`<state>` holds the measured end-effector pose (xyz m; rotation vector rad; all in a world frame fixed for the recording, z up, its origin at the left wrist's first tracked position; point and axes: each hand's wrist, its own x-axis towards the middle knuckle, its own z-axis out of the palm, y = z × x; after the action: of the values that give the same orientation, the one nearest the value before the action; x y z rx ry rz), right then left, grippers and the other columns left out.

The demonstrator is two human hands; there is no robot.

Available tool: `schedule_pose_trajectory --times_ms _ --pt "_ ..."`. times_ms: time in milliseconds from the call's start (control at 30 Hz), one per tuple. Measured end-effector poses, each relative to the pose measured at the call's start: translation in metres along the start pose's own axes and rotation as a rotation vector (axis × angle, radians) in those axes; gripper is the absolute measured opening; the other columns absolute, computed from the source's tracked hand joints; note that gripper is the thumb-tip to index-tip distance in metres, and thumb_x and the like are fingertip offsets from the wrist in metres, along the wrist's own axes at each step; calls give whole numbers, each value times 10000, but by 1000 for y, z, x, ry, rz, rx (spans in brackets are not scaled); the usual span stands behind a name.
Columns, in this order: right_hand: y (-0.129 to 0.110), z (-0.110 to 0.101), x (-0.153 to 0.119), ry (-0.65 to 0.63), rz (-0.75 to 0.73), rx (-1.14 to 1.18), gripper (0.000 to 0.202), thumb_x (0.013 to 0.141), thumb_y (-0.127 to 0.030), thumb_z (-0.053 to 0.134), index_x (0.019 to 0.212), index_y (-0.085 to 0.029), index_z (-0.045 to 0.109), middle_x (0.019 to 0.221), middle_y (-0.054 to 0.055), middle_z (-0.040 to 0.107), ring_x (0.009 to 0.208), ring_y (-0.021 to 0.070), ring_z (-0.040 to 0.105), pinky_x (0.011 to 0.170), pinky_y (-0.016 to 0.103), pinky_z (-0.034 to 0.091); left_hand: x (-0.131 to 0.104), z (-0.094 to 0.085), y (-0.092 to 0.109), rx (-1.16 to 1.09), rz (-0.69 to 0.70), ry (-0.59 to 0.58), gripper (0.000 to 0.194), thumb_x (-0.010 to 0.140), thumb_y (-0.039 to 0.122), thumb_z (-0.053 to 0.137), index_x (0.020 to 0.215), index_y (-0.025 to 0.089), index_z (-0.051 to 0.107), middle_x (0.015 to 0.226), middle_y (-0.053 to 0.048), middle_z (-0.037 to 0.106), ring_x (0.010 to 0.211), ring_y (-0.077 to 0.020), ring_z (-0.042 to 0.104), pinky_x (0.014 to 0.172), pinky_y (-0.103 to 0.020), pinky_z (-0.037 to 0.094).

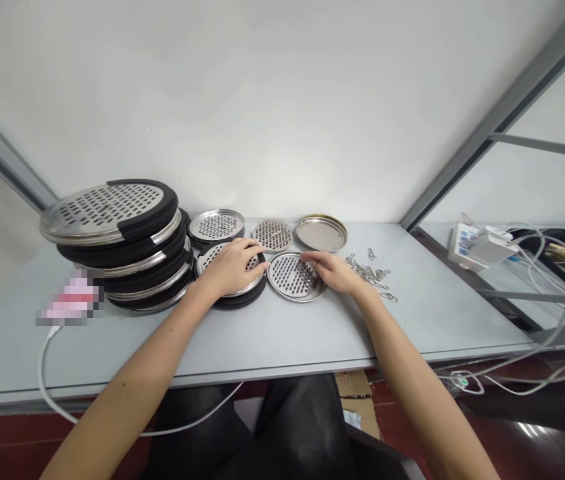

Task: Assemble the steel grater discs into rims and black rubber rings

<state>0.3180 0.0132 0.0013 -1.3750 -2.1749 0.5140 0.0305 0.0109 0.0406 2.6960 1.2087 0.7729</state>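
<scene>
My left hand (236, 265) lies over a round perforated metal disc (212, 257) with a black rim, which rests on another black-rimmed piece. Its fingers are stretched and somewhat apart. To the right, my right hand (331, 270) is at a round metal plate (287, 277) with rows of holes, lying flat on the table. Its fingers are bent close together over the plate's upper right part, and whatever they hold is hidden. Beside this hand lies a loose heap of small metal clips (365, 272).
A tall stack of perforated discs with black rims (112, 213) stands at the left. Along the wall are a smaller stack of discs (217, 225), a studded round plate (272, 235) and a shallow round tin lid (322, 233). A power strip (462, 245) with cables lies at the right.
</scene>
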Motion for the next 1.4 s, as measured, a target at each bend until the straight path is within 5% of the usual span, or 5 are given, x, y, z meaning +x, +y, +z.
schedule_pose_trajectory --times_ms 633,933,1400 --pt "-5 -11 -5 -4 106 -85 327 947 -267 431 1168 -209 666 1173 71 713 1081 256 659 973 418 492 -1 -1 1 2 14 -5 355 928 395 527 1167 169 660 1221 -109 622 1168 -263 551 1028 -429 453" --pt "-12 -2 -5 40 -30 -141 454 872 -418 614 1257 -179 603 1234 120 669 1133 283 620 990 426 475 0 -1 1 -1 7 -4 341 918 389 535 1161 189 666 1226 -104 624 1177 -266 550 1038 -441 449" --pt "-9 1 -5 9 -66 -88 500 800 -386 711 1243 -186 592 1219 130 647 1145 292 597 999 443 467 0 -2 1 4 9 -7 347 923 393 527 1167 185 661 1226 -105 623 1170 -264 548 1030 -437 449"
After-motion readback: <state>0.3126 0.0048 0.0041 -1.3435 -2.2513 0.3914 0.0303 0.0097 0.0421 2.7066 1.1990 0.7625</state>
